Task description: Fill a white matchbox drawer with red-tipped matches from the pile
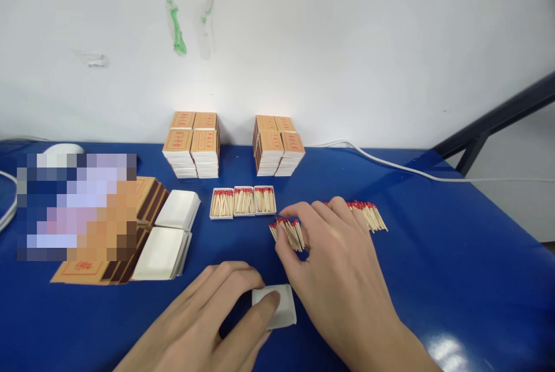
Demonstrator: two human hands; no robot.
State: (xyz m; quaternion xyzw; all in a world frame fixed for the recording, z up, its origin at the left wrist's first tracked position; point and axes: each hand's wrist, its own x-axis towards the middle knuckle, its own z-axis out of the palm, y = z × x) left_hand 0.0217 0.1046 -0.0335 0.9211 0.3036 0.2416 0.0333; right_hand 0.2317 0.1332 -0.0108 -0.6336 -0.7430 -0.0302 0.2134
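My left hand point(217, 317) grips an empty white matchbox tray point(284, 308) near the front of the table, thumb inside it and fingers at its far left edge. My right hand point(333, 256) is curled round a small bunch of red-headed matches point(292, 234), thumb and index finger closed at its left side. Partly hidden behind that hand lies a further pile of matches point(368, 216). Three trays filled with matches point(244, 201) stand in a row beyond my hands.
Two blocks of stacked matchboxes point(191, 144) point(277, 144) stand by the wall. At left are stacked empty white trays point(160, 253), flat matchbox sleeves point(87, 268) and a pixelated area. A white cable point(390, 165) runs along the back right of the blue table point(455, 256).
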